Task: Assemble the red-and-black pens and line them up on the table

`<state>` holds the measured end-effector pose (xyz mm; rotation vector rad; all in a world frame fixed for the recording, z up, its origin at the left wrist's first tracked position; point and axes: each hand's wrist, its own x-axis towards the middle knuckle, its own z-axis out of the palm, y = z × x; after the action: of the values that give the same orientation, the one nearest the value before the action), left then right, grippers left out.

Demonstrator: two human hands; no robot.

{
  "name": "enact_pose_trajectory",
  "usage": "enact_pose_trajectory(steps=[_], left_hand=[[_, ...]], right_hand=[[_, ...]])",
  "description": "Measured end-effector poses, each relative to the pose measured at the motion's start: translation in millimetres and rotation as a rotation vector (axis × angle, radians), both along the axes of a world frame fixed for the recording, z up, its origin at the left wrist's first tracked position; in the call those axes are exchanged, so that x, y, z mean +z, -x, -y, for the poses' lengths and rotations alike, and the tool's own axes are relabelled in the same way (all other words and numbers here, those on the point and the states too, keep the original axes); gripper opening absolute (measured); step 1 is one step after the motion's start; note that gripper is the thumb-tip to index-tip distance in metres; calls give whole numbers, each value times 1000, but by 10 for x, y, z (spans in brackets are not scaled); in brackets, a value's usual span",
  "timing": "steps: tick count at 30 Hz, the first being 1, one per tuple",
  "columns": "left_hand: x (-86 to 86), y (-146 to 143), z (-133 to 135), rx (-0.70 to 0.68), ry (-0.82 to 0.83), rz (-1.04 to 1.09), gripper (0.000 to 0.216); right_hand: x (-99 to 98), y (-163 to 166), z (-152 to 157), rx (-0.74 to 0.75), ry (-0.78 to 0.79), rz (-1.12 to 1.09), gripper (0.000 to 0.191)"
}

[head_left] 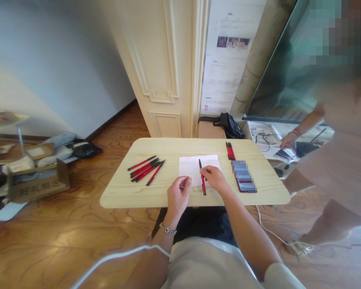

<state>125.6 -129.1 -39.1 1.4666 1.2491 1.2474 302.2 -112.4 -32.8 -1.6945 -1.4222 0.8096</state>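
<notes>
My right hand (214, 177) pinches a red and black pen (203, 185), its dark tip pointing away from me over a white sheet of paper (188, 164). To its left, my left hand (178, 194) is closed, thumb against the curled fingers, at the paper's near left corner; whether something small is in it I cannot make out. A loose pile of several red and black pens (144, 170) lies on the left of the table. At the back right, several more such pens (230, 151) lie side by side.
A phone (243, 176) lies on the right of the pale wooden table (117, 196). Another person (333, 160) stands at the right, one hand (287, 140) over a cluttered white surface. An open cardboard box (37, 186) with packages sits at the left. A white cable (120, 255) crosses the foreground.
</notes>
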Motion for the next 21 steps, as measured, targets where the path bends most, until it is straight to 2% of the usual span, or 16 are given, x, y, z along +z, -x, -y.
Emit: enact_pose_trajectory(steps=[4,7,11,15,18,21], left_hand=[[31,-228,53,-253,189,244,34],[-18,-350,83,-362,337,422,37],[-75,-407,142,-331,399,508,38],[-69,-421,180,-314,330,441,34],[-61,-439,190,-288,283,418,31],[-62,-462,209,-286,330,494,32]], right_hand=[[5,130,222,51,-72,-428,31],[5,187,312,52,-15,-574,31],[52,173,298,-58,-96,-536,30],[110,216,223,-155,-163,-509,32],[80,294,172,-233,-191,-477,36],[10,335,139,-245,-199,-547,37]])
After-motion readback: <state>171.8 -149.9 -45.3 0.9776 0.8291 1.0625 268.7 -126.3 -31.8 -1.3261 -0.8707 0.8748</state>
